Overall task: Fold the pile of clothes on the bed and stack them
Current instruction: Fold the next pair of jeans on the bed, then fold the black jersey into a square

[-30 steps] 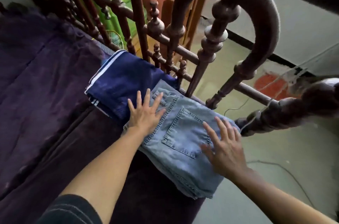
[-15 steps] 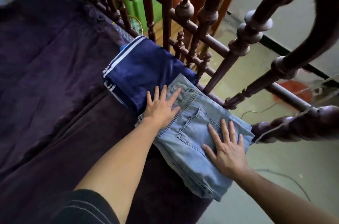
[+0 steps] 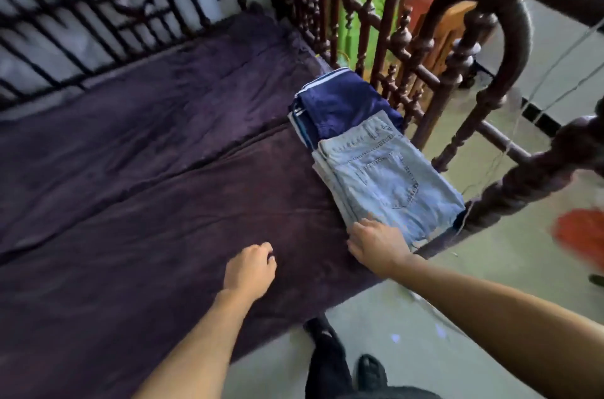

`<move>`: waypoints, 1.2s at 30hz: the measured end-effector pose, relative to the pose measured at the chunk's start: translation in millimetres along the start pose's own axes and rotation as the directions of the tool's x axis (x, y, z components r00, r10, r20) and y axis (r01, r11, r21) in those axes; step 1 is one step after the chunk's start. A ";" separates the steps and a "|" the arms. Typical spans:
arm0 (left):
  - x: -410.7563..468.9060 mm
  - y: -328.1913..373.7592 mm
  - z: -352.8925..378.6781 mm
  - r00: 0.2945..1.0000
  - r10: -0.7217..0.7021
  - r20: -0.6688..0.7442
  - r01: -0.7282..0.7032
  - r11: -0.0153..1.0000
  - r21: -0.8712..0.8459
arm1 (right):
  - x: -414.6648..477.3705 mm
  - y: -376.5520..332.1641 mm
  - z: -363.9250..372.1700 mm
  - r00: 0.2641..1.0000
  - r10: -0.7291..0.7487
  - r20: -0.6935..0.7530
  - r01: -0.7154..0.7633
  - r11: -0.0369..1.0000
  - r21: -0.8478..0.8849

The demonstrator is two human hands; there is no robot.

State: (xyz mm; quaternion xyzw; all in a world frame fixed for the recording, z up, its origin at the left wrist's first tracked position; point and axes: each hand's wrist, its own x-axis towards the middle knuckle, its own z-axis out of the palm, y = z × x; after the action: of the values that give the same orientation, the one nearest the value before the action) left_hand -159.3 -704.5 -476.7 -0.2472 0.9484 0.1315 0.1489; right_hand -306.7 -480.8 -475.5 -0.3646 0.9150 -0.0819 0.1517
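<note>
Folded light-blue jeans (image 3: 389,176) lie at the bed's right end, back pocket up, against the wooden railing. Behind them sits a folded navy garment with white stripes (image 3: 340,104), partly covered by the jeans. My right hand (image 3: 376,245) rests at the near edge of the jeans, fingers touching the fabric, not gripping. My left hand (image 3: 250,271) hovers over the dark purple bed cover (image 3: 157,163), fingers loosely curled, holding nothing.
A carved dark wooden railing (image 3: 434,78) and thick curved post (image 3: 519,22) run along the bed's right end. A black lattice headboard (image 3: 98,12) stands at the back. My feet (image 3: 369,372) stand on the pale floor (image 3: 506,261) beside the bed. An orange blurred patch (image 3: 578,232) lies on the floor.
Both hands have come off the top of the jeans and drawn back toward me. The left hand moved left over the bed cover. My view pulled back and shows more of the bed.
</note>
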 end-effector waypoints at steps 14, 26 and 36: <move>-306.1 -240.1 4.1 0.781 -0.603 -0.164 0.556 0.791 -0.255 | -43.8 -316.4 36.7 0.818 -0.570 0.081 0.575 0.817 -0.050; -506.1 -490.6 -25.4 0.600 -0.776 -0.195 0.690 0.625 -0.364 | -75.8 -642.0 112.5 0.659 -0.743 0.117 0.749 0.662 -0.012; -498.3 -653.9 -45.6 0.579 -0.803 -0.140 0.729 0.587 -0.353 | 1.1 -799.5 167.3 0.663 -0.721 0.201 0.737 0.676 -0.005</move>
State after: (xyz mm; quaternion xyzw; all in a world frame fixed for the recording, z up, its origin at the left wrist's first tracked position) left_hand 578.4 -1056.5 -376.6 -0.6688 0.7303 0.1379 0.0201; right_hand 262.7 -1064.2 -424.8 -0.7121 0.6774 -0.0626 0.1735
